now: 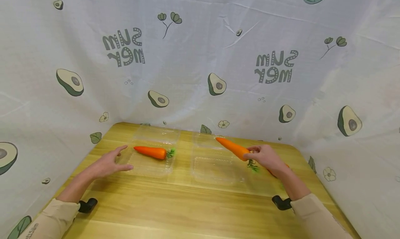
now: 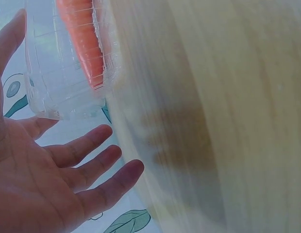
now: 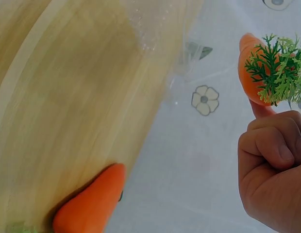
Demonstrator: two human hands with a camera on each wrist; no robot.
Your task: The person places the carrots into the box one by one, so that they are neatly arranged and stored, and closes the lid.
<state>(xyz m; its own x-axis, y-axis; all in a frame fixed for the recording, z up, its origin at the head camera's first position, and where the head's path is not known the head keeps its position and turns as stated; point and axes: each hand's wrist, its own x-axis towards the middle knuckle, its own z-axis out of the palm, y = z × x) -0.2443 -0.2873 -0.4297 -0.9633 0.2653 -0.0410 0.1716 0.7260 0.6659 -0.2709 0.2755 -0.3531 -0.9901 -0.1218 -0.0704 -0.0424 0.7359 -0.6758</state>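
In the head view my right hand [image 1: 265, 158] pinches an orange carrot [image 1: 232, 148] near its leafy end, its tip pointing to the left over a clear plastic box [image 1: 215, 179]. The green fronds [image 3: 276, 68] hang by the fingers in the right wrist view. My left hand [image 1: 107, 164] has its fingers spread beside the left clear plastic box [image 1: 150, 173], holding nothing. Inside that box lies another carrot [image 1: 151, 152] with its greens to the right. A third carrot [image 3: 94, 204] lies on the table under my right wrist, partly hidden by it in the head view.
Both boxes have raised clear lids [image 1: 157, 134] at the back. The wooden table [image 1: 175, 207] ends at a white printed cloth [image 1: 187, 58], which hangs behind it and along both sides.
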